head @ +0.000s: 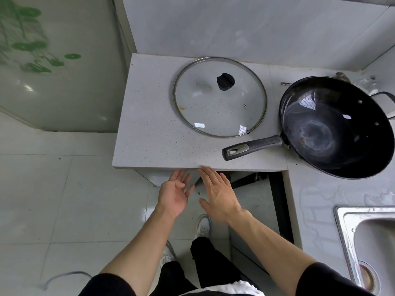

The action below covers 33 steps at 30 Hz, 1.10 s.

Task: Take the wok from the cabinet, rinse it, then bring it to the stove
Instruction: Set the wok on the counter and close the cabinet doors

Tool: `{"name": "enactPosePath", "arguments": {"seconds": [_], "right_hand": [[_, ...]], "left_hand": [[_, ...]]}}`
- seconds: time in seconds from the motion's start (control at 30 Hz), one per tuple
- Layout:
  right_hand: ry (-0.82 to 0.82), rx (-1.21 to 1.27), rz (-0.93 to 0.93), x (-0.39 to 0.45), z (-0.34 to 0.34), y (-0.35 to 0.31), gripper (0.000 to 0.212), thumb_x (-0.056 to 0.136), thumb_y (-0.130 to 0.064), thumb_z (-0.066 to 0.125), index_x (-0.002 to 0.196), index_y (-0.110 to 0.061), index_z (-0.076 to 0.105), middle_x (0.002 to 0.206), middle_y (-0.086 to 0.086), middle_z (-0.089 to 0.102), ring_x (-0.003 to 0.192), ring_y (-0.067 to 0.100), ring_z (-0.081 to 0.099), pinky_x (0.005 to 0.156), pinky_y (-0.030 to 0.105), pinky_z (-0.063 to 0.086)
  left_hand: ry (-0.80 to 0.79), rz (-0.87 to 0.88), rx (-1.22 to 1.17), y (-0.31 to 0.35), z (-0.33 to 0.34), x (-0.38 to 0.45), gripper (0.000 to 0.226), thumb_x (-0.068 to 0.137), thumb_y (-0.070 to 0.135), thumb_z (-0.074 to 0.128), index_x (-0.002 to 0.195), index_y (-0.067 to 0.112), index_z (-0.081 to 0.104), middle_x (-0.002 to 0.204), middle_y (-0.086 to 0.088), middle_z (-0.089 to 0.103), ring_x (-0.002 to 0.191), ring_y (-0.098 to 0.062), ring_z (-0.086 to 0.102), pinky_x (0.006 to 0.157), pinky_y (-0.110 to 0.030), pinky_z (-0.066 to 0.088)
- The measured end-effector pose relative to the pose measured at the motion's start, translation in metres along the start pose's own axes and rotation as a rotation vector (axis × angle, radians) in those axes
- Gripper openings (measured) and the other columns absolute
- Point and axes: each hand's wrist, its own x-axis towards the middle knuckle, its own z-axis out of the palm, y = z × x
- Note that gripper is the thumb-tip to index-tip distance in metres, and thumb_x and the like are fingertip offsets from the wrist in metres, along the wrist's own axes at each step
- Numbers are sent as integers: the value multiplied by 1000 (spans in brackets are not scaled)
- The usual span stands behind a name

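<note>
Wok (pixel 333 127) on table (pixel 149 135), right of centre, upright, bowl facing up, black, inside glossy with reflections. Long handle (pixel 252 147) pointing left toward table front edge, metal-tipped end with hanging hole. Small loop handle (pixel 382 96) on far right rim.

Glass lid (pixel 220 97) flat on table, just left of wok, apart from it. Metal rim, black knob (pixel 225 81) up, small vent near right side. Some yellowish smears on glass. Wok handle lies just in front of lid, not touching as far as visible.

Left hand (pixel 174 194) below table front edge, palm turned up and toward the right, fingers straight and relaxed, spread a little, holding nothing. Right hand (pixel 218 195) beside it, back of hand up, fingers straight and close together, holding nothing; fingertips (pixel 204 168) at table front edge, contact cannot be told. Hands near each other, thumb sides facing, not touching. Both well apart from wok.

Sink (pixel 346 223) at lower right, steel, rim wet, drain partly in view. Table surface around sink wet, streaked. Dark opening (pixel 275 189) below table edge, right of right hand; inside not legible.

Floor (pixel 53 199) pale tile, left. Glass panel (pixel 53 60) with green leaf print, upper left. Wall (pixel 235 24) pale tile behind table. Black sleeves, dark trousers, white shoes (pixel 203 226) at bottom.
</note>
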Motion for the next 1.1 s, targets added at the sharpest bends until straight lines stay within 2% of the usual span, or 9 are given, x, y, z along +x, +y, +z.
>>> {"name": "enactPosePath", "arguments": {"seconds": [0.17,0.23,0.3,0.4,0.5,0.57,0.77,0.97,1.1], "right_hand": [[50,72,8,-6,3,4,84,91,-35,58,156,-13,9,164,0,7,150,15,0,122,36,3],[80,105,42,-12,4,6,81,90,-33,58,155,-12,14,162,4,15,150,18,6,122,37,7],[103,140,85,-22,6,10,79,90,-32,59,154,-13,17,161,4,18,150,19,7,122,38,8],[121,160,150,-40,10,17,77,91,-31,58,154,-15,17,162,3,18,150,19,6,122,39,10],[142,165,224,-60,13,22,76,91,-31,58,154,-15,19,161,5,18,150,21,8,122,36,10],[149,174,293,-75,16,26,75,90,-30,58,153,-15,20,161,6,19,149,23,10,121,36,11],[164,208,515,-116,28,44,70,90,-28,59,150,-14,26,159,10,21,148,27,14,120,42,21],[112,230,727,-142,36,64,76,94,-30,54,154,-18,10,162,15,-3,150,31,-4,122,41,9],[49,190,817,-154,43,72,79,93,-37,53,154,-21,5,161,19,-8,149,36,-4,121,45,8]], "left_hand": [[-37,-6,256,5,-3,-8,61,85,-1,40,144,15,39,141,0,50,130,-21,46,106,-42,40],[-16,55,565,5,0,-15,53,88,2,45,140,14,43,137,-3,55,125,-20,51,105,-42,43],[-34,210,1018,3,4,-25,48,90,5,49,136,19,49,136,1,57,124,-16,53,105,-37,44],[-118,424,1499,1,8,-37,53,92,13,47,143,24,41,144,4,48,120,-22,56,101,-35,46],[-183,725,1973,4,12,-35,60,92,18,46,149,16,28,153,-2,33,139,-22,31,113,-34,29],[-230,861,2158,6,16,-31,65,90,19,50,150,11,24,155,-4,26,141,-21,21,115,-32,23],[-188,887,2441,6,25,-16,80,84,16,56,151,10,14,160,-11,8,145,-29,8,120,-40,15],[-136,794,2521,7,26,-10,81,84,23,57,149,7,12,160,-13,9,147,-28,10,119,-40,16],[-140,829,2527,6,28,-9,77,79,19,57,146,6,21,156,-14,20,143,-29,20,114,-39,21]]}}
